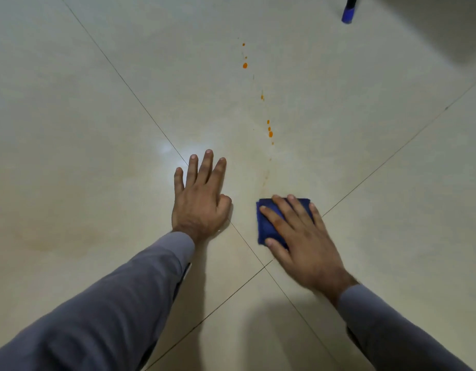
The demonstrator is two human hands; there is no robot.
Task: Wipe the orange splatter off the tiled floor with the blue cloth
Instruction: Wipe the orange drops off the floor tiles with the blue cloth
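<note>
Grey sleeves (103,303) cover both forearms of the person. Left hand (200,199) lies flat on the tiled floor (70,129), fingers straight and spread, holding nothing. Right hand (298,236) presses the folded blue cloth (266,226) down with extended fingers, just beside a crossing of grout lines. Orange splatter (270,133) trails away beyond the cloth, with a faint smear nearer it. A blue-tipped leg (348,14) stands at the far right.
</note>
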